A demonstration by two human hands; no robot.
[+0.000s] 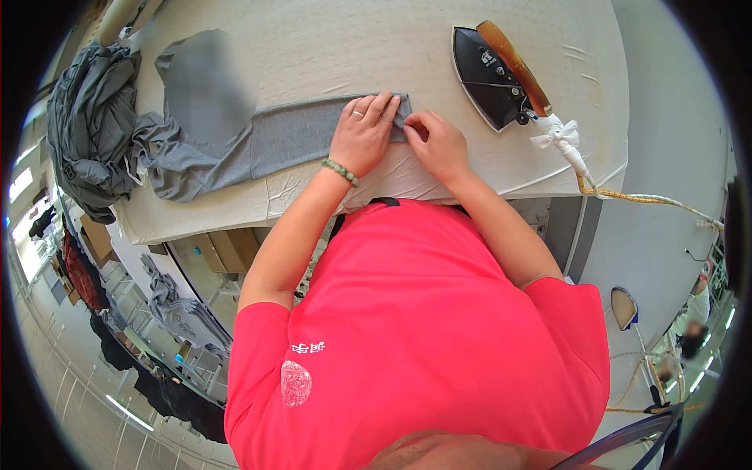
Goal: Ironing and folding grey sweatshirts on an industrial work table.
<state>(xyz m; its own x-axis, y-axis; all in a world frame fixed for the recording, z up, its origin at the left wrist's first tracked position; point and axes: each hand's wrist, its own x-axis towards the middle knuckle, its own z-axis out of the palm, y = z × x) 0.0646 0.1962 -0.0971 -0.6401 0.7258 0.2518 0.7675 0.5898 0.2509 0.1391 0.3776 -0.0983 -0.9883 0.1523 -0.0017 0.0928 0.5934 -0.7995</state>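
A grey knit garment lies on the padded cream tabletop, one long narrow sleeve or leg stretched to the right. My left hand, with a ring and a green bead bracelet at its wrist, rests on the cloth near the end, fingers extended and pressing down. Beside it, my right hand has thumb and forefinger pinched at the end edge of the same garment. Part of that end is hidden under my fingers. Farther left the garment bunches up, and a patch there looks blurred.
An iron with a brown handle rests at the right of the table, its cloth-wrapped cord running off right. A heap of dark grey garments sits at the left edge. Below left are a cardboard box and hanging grey clothes.
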